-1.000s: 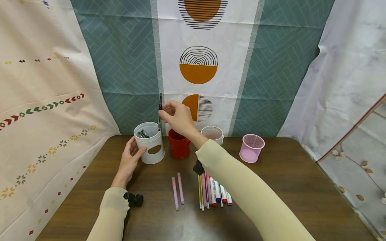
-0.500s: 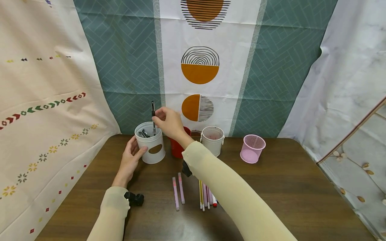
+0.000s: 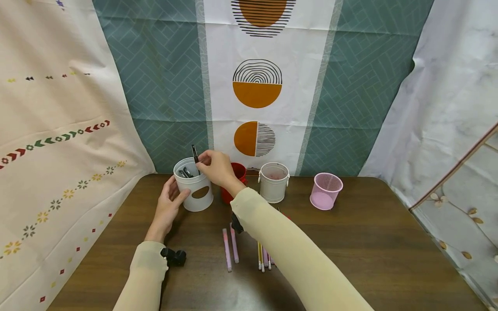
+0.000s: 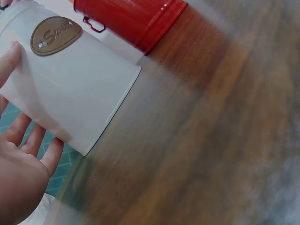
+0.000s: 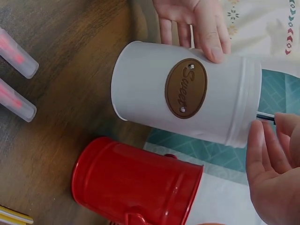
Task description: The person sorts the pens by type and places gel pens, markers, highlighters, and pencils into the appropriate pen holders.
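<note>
A white metal can [image 3: 196, 204] with a brown oval label [image 5: 185, 88] stands upright at the back left of the table. My left hand [image 3: 167, 207] holds its left side, thumb on the front and fingers round the side, as the left wrist view also shows. Several dark pens [image 3: 186, 172] lean inside the can. Over the can's right rim, my right hand [image 3: 217, 167] pinches a black pen [image 3: 194, 152] between thumb and fingers. The pen's lower end is inside the can, hidden by its wall. In the right wrist view, the fingertips [image 5: 255, 129] are right at the rim.
Beside the white can stands a red can [image 3: 238, 171], then a white bucket [image 3: 273, 192] and a pink mesh cup [image 3: 324, 200]. Two lilac pens [image 3: 227, 251] lie in front. Pencils and pens [image 3: 260, 255] lie partly under the right forearm.
My right hand has moved left and down, lowering the black pen from above the white can's rim into it. The left hand has stayed on the can.
</note>
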Tool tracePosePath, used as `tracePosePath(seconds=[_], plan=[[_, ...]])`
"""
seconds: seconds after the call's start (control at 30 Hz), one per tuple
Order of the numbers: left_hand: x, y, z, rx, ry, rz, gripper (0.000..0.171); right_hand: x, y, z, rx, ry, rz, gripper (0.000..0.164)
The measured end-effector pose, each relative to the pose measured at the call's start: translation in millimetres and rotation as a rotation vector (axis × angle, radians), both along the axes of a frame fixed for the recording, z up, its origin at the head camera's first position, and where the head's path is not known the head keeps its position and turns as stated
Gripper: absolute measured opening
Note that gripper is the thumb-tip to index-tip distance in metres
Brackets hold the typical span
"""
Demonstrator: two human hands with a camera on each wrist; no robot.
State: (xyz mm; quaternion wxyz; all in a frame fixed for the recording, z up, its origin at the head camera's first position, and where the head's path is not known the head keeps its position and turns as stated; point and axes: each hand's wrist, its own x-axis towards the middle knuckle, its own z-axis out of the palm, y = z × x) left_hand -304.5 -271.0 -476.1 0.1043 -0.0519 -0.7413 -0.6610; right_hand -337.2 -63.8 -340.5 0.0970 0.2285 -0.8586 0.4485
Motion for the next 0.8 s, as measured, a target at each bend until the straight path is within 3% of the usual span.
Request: tracePosePath(seconds=[0.27, 0.5, 0.8], plan=[[-0.9, -1, -1.8, 0.0, 0.003, 0.004, 0.083, 0.4, 4, -0.1, 0.006, 0.015, 0.019, 0.019], [-2.6, 1, -3.1, 0.002, 0.018, 0.006, 0.081, -0.8, 28, 4.5, 0.01, 0.04, 0.038, 0.02], [-0.2, -1, -1.1, 0.004, 0.006, 0.014, 0.08, 3.1, 62, 23.9, -0.007, 0.109, 0.017, 0.019]])
